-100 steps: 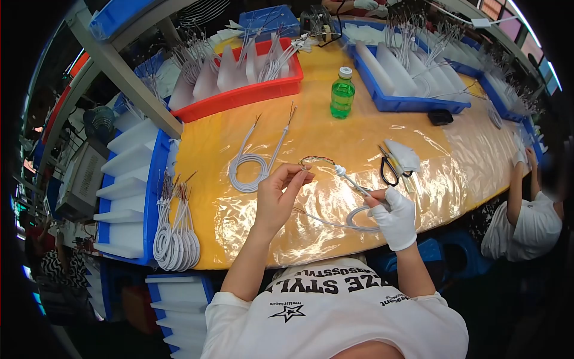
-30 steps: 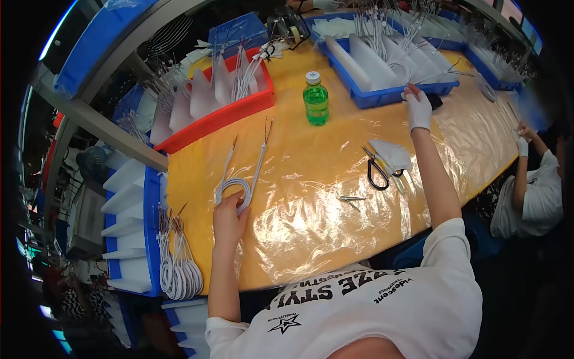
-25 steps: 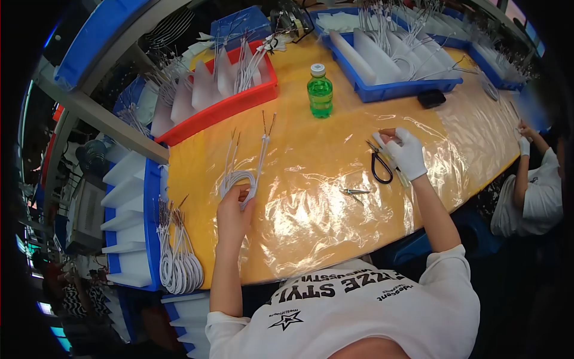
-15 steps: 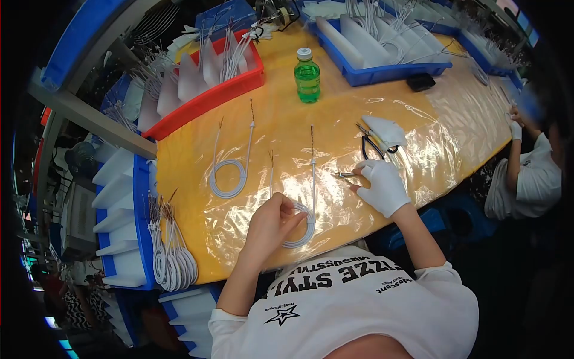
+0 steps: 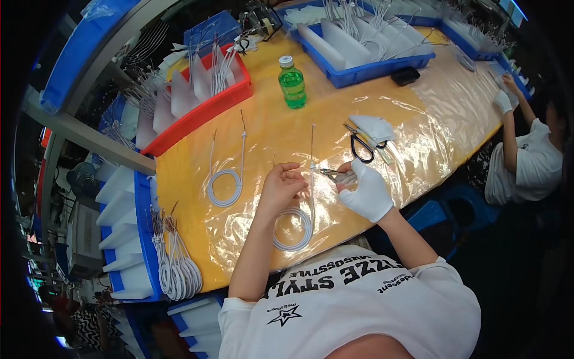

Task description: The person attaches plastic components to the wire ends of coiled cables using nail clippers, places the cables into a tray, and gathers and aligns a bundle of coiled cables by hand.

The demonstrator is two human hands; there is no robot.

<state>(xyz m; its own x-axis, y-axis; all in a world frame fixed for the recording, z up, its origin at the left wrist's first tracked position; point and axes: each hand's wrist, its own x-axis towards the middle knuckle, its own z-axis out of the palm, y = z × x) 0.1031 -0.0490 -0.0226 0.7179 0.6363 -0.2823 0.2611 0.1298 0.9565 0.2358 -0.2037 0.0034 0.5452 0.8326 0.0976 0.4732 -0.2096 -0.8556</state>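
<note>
A coiled white cable [image 5: 291,246] lies on the table in front of me, one end running straight up to a thin dark tip. My left hand [image 5: 282,190], bare, hovers above the coil, just left of that straight end. Its fingers are loosely bent and apart, with nothing visible in them. My right hand [image 5: 368,192], in a white glove with bare fingertips, is closed around small metal pliers [image 5: 330,172]. Their jaws point left at the cable's straight end; I cannot tell whether they touch it. Another coiled cable [image 5: 225,188] lies farther left.
Black-handled scissors [image 5: 362,149] lie beside a folded white cloth [image 5: 375,128]. A green bottle [image 5: 292,87] stands behind. Red [image 5: 200,110] and blue [image 5: 382,70] trays hold cables between white dividers. Bundled cables [image 5: 179,272] lie at left. At right a co-worker [image 5: 529,152] works.
My left hand has lifted off the coil and moved up, its fingers loosening. My right hand has moved left with the pliers, up to the cable's straight end. The view has shifted slightly.
</note>
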